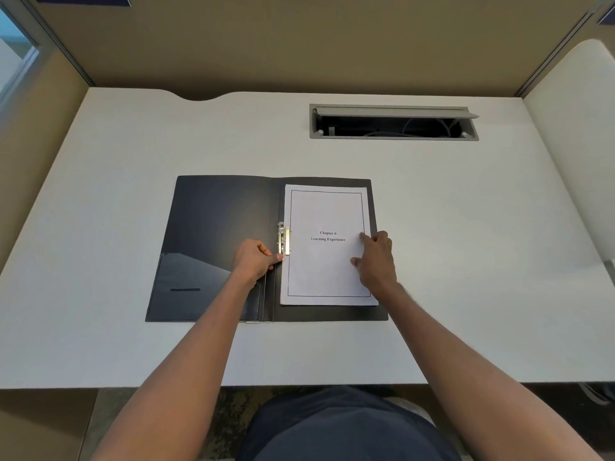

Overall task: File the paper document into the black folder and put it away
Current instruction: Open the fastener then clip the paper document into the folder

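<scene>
The black folder point(213, 227) lies open and flat on the white desk point(466, 261). The paper document point(324, 271), titled "Chapter 6 Learning Experience", rests on the folder's right half, its left edge under the silver metal clip point(284, 239) beside the spine. My left hand point(254, 259) is curled at the lower end of the clip, thumb tip touching it. My right hand point(376, 261) presses its fingertips on the right side of the paper, holding it flat.
A grey cable tray point(392, 123) with its lid open is set into the desk at the back right. Beige partition walls point(299, 41) close in the back and both sides. The folder's left flap has an inner pocket point(186, 287).
</scene>
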The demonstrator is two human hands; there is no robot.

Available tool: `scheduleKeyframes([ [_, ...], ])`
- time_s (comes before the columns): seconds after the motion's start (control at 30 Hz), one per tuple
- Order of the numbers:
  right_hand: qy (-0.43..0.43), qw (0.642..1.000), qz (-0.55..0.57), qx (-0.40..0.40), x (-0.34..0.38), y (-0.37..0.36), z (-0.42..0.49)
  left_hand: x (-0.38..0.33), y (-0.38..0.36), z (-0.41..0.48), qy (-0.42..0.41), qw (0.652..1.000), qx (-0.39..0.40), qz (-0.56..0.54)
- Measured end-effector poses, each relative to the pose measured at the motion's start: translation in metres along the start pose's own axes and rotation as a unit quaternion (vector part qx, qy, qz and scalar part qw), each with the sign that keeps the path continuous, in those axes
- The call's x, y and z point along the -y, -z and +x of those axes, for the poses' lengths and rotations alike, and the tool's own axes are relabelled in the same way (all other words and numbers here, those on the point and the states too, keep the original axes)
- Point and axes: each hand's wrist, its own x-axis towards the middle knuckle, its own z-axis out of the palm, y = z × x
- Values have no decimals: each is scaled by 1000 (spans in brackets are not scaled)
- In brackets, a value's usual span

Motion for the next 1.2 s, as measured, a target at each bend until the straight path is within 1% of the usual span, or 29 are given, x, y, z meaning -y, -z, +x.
scheduleKeyframes([
  [0.3,5,997,71,-24,-8,-4,-5,0,-2,-3,-7,1000,-6,12],
  [0.5,7,996,80,-28,-9,-5,-10,0,-2,-4,-5,1000,-1,9],
  [0.6,13,998,59,-32,-7,-5,-13,1,0,-4,0,1000,3,4],
  [0.7,27,998,9,-54,0,-7,-18,0,1,-4,-2,1000,10,-3],
  [0.87,76,993,-41,-77,24,-13,-25,0,6,-2,-9,1000,17,-22],
  [0.93,89,993,-42,-72,36,-17,-28,-1,11,0,-19,998,10,-52],
  [1.0,104,992,-34,-62,49,-24,-32,0,23,2,-43,997,-27,-63],
  [1.1,136,988,-56,-48,65,-35,-38,5,53,13,-110,983,-140,32],
  [1.13,143,987,-65,-41,69,-39,-40,8,63,18,-121,976,-168,62],
  [1.2,152,985,-81,-25,75,-45,-43,15,82,25,-109,967,-204,104],
])
